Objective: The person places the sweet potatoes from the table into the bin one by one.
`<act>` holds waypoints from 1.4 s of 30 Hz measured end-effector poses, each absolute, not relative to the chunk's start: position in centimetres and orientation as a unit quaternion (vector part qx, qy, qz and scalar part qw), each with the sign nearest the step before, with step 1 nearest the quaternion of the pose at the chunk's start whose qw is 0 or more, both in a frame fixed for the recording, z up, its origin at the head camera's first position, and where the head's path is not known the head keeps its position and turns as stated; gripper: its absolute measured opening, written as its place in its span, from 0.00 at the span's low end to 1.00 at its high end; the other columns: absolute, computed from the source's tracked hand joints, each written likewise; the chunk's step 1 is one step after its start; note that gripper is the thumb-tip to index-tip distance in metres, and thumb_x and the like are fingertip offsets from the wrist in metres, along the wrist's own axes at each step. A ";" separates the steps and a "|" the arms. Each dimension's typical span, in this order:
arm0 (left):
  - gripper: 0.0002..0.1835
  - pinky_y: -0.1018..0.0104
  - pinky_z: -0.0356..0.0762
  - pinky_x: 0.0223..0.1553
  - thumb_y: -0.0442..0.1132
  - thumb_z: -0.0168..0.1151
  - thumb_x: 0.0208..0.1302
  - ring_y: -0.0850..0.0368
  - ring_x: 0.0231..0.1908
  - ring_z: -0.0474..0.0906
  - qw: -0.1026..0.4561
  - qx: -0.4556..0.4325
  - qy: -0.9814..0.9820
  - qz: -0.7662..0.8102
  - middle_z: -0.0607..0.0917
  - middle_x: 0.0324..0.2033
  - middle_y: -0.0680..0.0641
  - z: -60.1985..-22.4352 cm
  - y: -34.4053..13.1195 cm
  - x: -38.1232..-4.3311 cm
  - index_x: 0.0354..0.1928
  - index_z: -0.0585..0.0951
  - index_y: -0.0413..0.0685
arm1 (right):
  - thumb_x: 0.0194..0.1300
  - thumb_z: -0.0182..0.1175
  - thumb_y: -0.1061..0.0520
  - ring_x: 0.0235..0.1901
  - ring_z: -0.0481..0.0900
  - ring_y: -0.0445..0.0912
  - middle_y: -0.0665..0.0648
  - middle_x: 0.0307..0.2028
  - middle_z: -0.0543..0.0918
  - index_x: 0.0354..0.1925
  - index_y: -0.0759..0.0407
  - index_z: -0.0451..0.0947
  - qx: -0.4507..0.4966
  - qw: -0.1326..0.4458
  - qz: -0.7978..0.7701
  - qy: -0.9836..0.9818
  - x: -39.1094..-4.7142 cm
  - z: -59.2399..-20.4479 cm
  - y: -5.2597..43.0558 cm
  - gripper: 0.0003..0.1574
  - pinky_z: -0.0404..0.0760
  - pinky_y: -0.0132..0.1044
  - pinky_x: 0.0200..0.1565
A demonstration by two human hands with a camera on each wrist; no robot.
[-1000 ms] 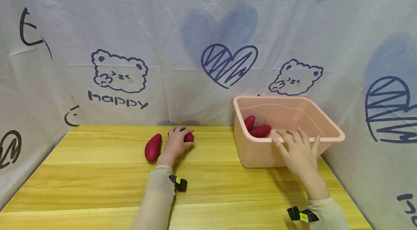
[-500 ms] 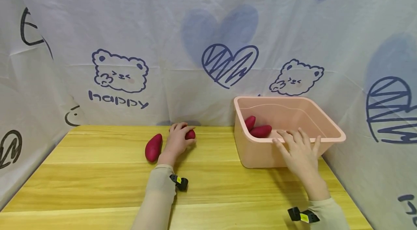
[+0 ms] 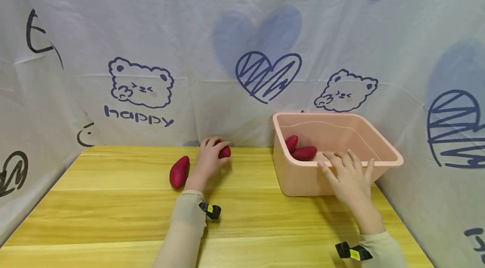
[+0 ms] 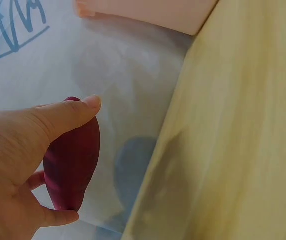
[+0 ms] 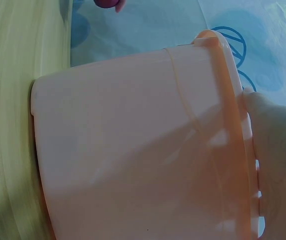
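My left hand (image 3: 207,161) grips a dark red sweet potato (image 4: 73,165), with the thumb across one side and fingers round the other. It is held just above the table's back edge. A second sweet potato (image 3: 179,172) lies on the table beside my left wrist. Two more, one of them a sweet potato (image 3: 304,153) lying flat, are in the left end of a pink plastic bin (image 3: 303,181). My right hand (image 3: 348,177) rests on the bin's front rim with fingers spread over it; the right wrist view shows the bin's outer wall (image 5: 133,140) close up.
The bin stands at the back right of the wooden table (image 3: 125,213). Behind it hangs a pale printed cloth (image 3: 197,40), which also closes in both sides. Each sleeve carries a small black wrist camera, such as the left camera (image 3: 211,210).
My left hand has taken the sweet potato up off the table and moved it slightly right and upward. The right hand and bin have stayed in place.
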State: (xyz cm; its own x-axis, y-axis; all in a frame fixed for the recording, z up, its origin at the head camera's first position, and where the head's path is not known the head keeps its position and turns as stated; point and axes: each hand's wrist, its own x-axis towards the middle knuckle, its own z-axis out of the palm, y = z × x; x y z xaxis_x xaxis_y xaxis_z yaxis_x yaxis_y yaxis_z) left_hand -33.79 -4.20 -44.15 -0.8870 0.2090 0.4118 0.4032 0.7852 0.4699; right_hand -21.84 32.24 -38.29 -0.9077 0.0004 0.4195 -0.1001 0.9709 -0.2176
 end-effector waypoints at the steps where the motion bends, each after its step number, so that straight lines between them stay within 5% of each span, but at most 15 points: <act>1: 0.26 0.42 0.65 0.65 0.46 0.72 0.56 0.38 0.66 0.60 0.179 -0.168 -0.927 -0.283 0.74 0.62 0.41 -44.0 -4.1 -33.7 0.58 0.81 0.55 | 0.73 0.38 0.31 0.70 0.52 0.67 0.65 0.64 0.69 0.65 0.49 0.70 0.025 0.213 0.118 -0.969 -21.8 -38.3 32.2 0.35 0.25 0.73 0.66; 42: 0.25 0.43 0.71 0.62 0.48 0.72 0.55 0.39 0.65 0.64 0.318 -0.274 -0.877 -0.234 0.75 0.62 0.43 -38.5 0.2 -30.6 0.57 0.81 0.58 | 0.73 0.40 0.32 0.70 0.54 0.66 0.64 0.62 0.71 0.63 0.49 0.71 0.028 0.226 0.123 -0.966 -22.0 -38.4 32.3 0.34 0.28 0.74 0.66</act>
State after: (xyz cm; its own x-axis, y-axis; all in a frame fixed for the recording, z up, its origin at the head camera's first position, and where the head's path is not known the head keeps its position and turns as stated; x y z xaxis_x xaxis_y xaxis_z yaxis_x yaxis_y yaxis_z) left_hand -30.63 0.17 -38.46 -0.6478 0.3317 0.6858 0.6289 0.7409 0.2356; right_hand -21.96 32.28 -38.41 -0.8960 0.0008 0.4440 -0.1106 0.9681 -0.2249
